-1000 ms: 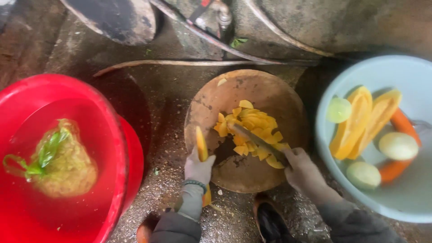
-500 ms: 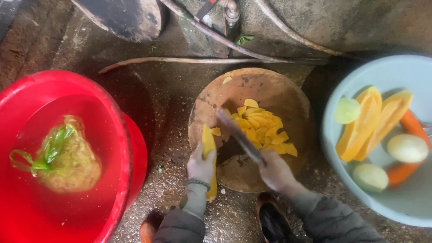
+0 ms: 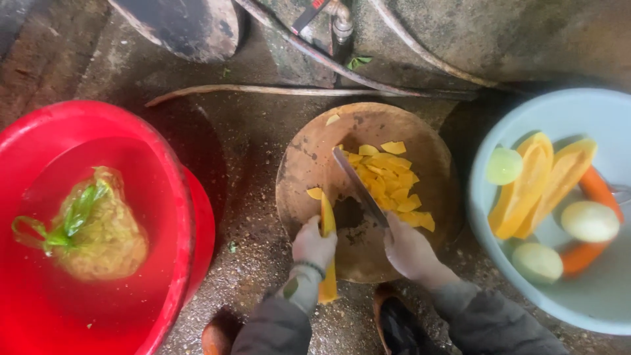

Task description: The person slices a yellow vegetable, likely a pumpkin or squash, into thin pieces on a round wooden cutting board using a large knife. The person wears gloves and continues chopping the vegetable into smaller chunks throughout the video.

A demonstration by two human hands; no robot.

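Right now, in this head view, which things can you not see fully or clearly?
- Knife handle: hidden inside the right hand.
- Lower part of the orange slice: partly covered by the left hand.
- Red basin: cut off by the left and bottom edges.
- Blue basin: cut off by the right edge.
- Bag contents: blurred under water.

rough outdoor washing spot: wet concrete floor [image 3: 250, 151], tap [image 3: 341, 25], plastic basins [image 3: 177, 197].
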